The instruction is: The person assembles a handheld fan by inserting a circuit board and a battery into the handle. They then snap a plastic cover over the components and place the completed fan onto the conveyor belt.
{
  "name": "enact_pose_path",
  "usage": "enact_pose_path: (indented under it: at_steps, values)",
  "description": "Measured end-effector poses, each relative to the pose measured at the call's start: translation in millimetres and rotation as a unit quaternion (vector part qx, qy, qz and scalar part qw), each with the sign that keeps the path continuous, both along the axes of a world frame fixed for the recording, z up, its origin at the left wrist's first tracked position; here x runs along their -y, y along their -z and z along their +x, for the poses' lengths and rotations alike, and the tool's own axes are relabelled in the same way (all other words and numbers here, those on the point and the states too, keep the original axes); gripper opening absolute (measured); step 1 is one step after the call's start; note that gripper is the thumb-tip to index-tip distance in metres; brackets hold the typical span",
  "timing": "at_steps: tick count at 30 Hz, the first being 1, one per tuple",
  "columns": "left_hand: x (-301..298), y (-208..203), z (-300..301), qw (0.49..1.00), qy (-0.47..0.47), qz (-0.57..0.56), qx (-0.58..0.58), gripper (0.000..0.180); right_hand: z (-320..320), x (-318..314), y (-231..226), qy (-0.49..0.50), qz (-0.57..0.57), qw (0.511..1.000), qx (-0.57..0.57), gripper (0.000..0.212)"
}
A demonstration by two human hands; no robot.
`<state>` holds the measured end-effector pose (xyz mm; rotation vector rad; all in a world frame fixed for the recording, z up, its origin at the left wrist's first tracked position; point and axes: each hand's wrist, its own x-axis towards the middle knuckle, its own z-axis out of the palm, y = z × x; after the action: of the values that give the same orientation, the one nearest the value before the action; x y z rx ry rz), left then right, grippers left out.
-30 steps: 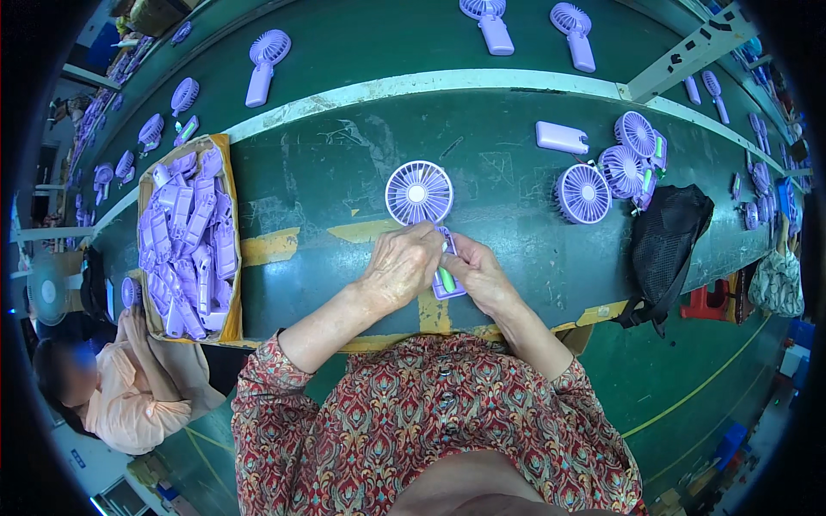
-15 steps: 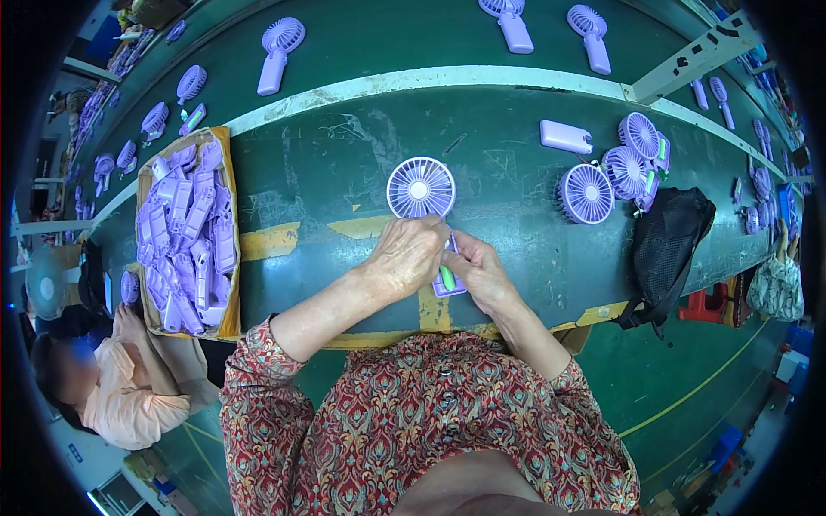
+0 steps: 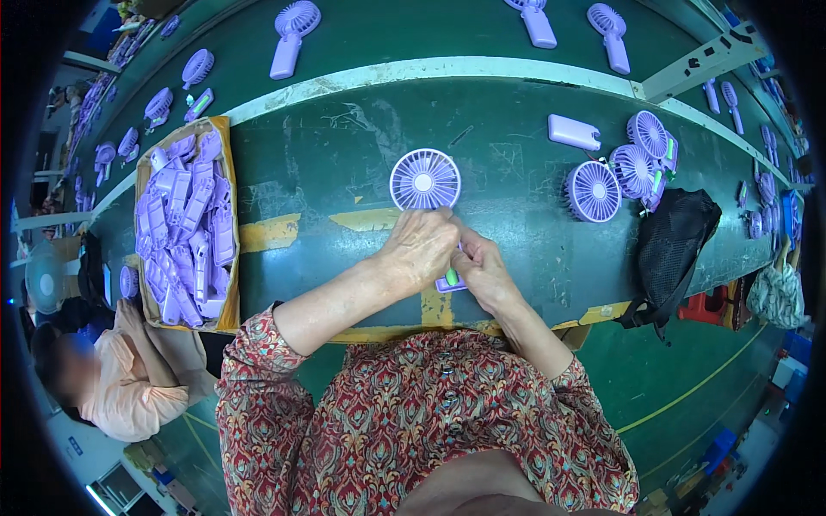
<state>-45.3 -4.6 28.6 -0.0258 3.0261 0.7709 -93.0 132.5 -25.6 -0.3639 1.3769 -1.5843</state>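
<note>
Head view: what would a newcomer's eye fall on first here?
Probably the round purple fan head mid-bench, with the left hand and right hand close together at its near edge. Next, the carton heaped with purple plastic parts at left, then the black mesh bag at right.

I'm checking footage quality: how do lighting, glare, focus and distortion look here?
In the head view, the white rail bows into an arc and the corners go black; a soft sheen lies on the green tabletop; the middle fan looks fairly sharp, its ribs distinct; same view, the light strip at lower left glows white.
</note>
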Motion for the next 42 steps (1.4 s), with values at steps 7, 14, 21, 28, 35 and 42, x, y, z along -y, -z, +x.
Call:
enact_pose_path:
  at_steps: [7, 14, 21, 28, 35, 42]
  values:
    - [0.1, -6.1, 12.8, 0.999, 0.006, 0.01, 0.051, 0.023, 1.4, -0.9, 3.6, 0.013, -0.028, 0.997, 0.067, 0.031]
    - [10.8, -15.7, 26.3, 0.982, -0.103, 0.158, -0.019, 0.032, -1.9, -1.3, 0.0, 0.007, -0.023, 0.996, 0.089, 0.031]
    - [14.9, -12.0, 45.4, 0.971, -0.172, 0.164, -0.031, 0.022, -2.8, -2.8, -0.4, -0.004, -0.027, 0.994, 0.11, 0.03]
    - [12.4, 1.0, 46.4, 0.971, -0.17, 0.163, -0.042, 0.015, -6.8, -0.8, -7.1, 0.016, -0.021, 0.984, 0.175, 0.03]
    - [6.2, 21.1, 52.3, 0.972, -0.178, 0.123, -0.095, 0.012, 6.4, 14.5, 0.2, 0.045, 0.013, 0.99, 0.135, 0.032]
    - [51.0, -6.0, 82.7, 0.956, -0.256, 0.047, -0.135, 0.027, 1.0, 1.6, -1.6, 0.045, -0.022, 0.99, 0.132, 0.036]
